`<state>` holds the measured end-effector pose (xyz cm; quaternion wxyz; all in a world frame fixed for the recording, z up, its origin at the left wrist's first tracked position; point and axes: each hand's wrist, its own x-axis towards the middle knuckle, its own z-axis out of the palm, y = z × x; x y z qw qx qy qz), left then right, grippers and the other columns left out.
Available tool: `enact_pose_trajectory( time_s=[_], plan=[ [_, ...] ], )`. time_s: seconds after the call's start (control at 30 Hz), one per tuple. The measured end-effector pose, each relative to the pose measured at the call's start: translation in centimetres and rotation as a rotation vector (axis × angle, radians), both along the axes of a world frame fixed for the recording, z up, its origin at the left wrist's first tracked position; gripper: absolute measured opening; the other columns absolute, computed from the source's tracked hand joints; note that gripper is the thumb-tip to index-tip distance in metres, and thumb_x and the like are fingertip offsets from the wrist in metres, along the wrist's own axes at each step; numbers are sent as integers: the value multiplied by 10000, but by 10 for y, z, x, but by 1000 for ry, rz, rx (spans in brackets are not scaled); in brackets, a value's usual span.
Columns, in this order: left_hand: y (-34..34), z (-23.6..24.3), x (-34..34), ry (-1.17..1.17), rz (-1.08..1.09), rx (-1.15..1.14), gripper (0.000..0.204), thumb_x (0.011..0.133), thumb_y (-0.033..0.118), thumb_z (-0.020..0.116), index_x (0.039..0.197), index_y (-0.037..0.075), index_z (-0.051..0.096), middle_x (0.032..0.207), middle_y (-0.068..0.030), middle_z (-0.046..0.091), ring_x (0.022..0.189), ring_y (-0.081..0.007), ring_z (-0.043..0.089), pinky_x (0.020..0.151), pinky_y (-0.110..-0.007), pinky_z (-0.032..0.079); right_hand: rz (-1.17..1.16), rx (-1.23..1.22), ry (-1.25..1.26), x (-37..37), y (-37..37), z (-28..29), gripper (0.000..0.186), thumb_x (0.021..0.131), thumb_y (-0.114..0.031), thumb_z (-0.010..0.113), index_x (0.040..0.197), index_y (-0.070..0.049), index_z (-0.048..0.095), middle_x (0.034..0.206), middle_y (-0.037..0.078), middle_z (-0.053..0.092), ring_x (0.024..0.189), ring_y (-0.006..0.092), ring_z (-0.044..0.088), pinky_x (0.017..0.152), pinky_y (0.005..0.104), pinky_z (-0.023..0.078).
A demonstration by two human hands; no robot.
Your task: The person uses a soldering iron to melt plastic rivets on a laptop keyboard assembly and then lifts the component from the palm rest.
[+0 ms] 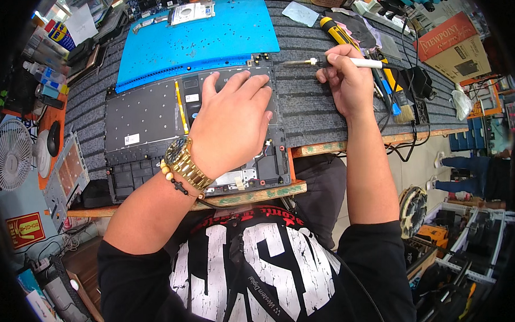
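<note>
A dark laptop top case [143, 114] lies inside up on the ribbed grey bench mat, with a yellow strip [181, 107] across its middle. My left hand [230, 117] rests on its right half, fingers spread and pointing away from me. The palm hides part of the case. To the right of the case, my right hand [349, 79] grips a soldering iron [367, 63] with a white handle. Its metal tip points left, over the bench mat near the case's far right corner. Beyond the case spreads a blue work mat [239, 38] dotted with small dark bits, probably screws.
A hard drive [192, 14] sits on the blue mat's far part. Right of my right hand lie a yellow-and-black tool [337, 32], a brush [405, 112] and tangled black cables. A red-and-tan box [454, 46] stands far right. The wooden bench edge [320, 147] runs close to my body.
</note>
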<state>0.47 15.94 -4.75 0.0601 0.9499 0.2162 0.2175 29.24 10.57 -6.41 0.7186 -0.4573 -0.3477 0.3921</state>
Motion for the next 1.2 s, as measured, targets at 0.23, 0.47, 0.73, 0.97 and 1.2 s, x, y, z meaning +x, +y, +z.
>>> enact_pose_trajectory(
  time_s=[0.23, 0.47, 0.73, 0.97, 1.2],
  plan=[
    [9, 4, 2, 55, -78, -25, 353, 1064, 189, 736, 1378, 30, 714, 1601, -114, 672, 1584, -368, 559, 1327, -722, 334, -87, 39, 14, 0, 1, 0, 33, 1036, -45, 765, 1029, -31, 736, 808, 17, 636, 670, 103, 549, 664, 359, 554],
    [-2, 2, -3, 21, -34, 68, 431, 1080, 275, 747, 1421, 16, 696, 1580, -181, 676, 1581, -404, 555, 1321, -770, 344, -79, 61, 41, 3, 0, -1, 34, 1045, -53, 768, 1032, -32, 744, 799, 21, 639, 661, 104, 554, 656, 355, 563],
    [-4, -1, -6, 88, 6, -10, 521, 1108, 348, 743, 1524, 39, 693, 1679, -198, 615, 1620, -405, 531, 1368, -728, 283, -85, 101, 50, 1, 4, 3, 35, 1060, -56, 768, 1063, -30, 744, 801, 31, 655, 646, 107, 561, 657, 354, 572],
    [-5, -2, -7, 74, 9, -18, 591, 1098, 410, 759, 1543, 27, 684, 1677, -207, 614, 1622, -408, 530, 1345, -747, 302, -45, 94, -78, -7, 51, 30, 95, 1071, -89, 793, 1104, -20, 735, 819, 25, 655, 695, 117, 583, 661, 349, 553],
    [-5, -3, -9, 56, 6, -29, 626, 1089, 423, 773, 1556, 18, 679, 1682, -208, 611, 1620, -411, 530, 1337, -744, 320, -54, -4, -197, -25, 111, 13, 100, 1041, -105, 814, 1086, -20, 786, 865, 54, 734, 719, 124, 665, 624, 303, 548]
  ],
)
